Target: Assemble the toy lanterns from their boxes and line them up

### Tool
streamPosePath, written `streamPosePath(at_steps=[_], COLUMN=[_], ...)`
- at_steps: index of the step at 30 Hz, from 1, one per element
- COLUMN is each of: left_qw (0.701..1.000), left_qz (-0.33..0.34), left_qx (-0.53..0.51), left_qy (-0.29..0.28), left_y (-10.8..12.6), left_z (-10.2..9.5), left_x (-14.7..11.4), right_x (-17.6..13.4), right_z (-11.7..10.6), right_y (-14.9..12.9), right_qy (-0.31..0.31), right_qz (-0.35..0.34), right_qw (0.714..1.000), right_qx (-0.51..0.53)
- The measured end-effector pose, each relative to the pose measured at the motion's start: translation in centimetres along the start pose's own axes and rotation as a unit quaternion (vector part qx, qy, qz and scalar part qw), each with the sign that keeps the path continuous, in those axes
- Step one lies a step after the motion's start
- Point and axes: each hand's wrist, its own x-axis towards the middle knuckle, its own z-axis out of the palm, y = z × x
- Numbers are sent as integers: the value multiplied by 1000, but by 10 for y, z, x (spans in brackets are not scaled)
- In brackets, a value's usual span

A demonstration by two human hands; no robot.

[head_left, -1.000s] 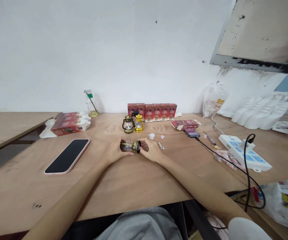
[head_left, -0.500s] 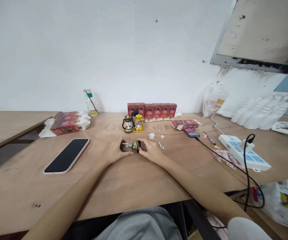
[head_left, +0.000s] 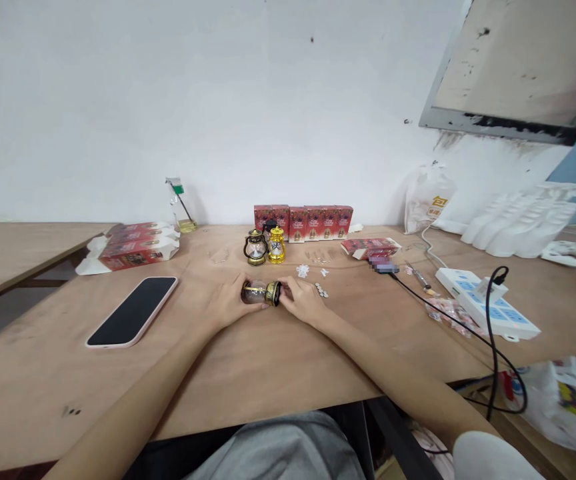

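A small black-and-gold lantern [head_left: 257,293] lies on its side, its base pointing right. My left hand [head_left: 231,302] is wrapped round its upper end. At the base, the fingers of my right hand [head_left: 301,298] are closed against the underside; whether they hold a small part there is hidden. Several silver button cells [head_left: 321,290] lie just right of my right hand. Behind them are small white pieces [head_left: 303,271]. A bronze lantern [head_left: 255,248] and a gold lantern [head_left: 277,245] stand upright beyond my hands, with a dark one partly hidden behind them.
Red printed boxes [head_left: 313,223] stand in a row by the wall. More boxes [head_left: 135,247] lie at left, near a phone [head_left: 133,312]. At right are an opened box [head_left: 371,248], a screwdriver-like tool [head_left: 421,277], a power strip [head_left: 488,303] and a black cable [head_left: 448,320].
The fingers of my right hand have shifted slightly at the lantern's base. My left hand keeps its hold, and the lantern stays in nearly the same place.
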Motion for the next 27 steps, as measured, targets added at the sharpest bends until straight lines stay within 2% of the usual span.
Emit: streamPosePath(at_steps=[3,8,11,15,19,21,27], left_qw=[999,983,969,949,918,913,916], left_qz=[-21,-74,-99,-129,-150,-149,-160], left_qx=[-27,-122,-183,-285,-364,-373,-349], left_qy=[7,114,130,50,-44,-76,-120], left_y=[2,7,12,19,20,19,15], left_z=[1,3,-1,-10,-13,-14,-15], left_x=[0,2,3,2,-1,-3,-2], right_x=[-2,-2,-2,-2,-3,-4,-5], right_z=[1,3,-1,-7,-8,-8,-8], right_y=[1,3,3,1,-2,-2,-3], right_qy=[19,67,83,90,114,129,145], right_qz=[-8,-26,-68,-141,-185,-200,-220], right_qw=[999,995,990,980,971,967,962], right_qx=[32,72,95,110,102,92,69])
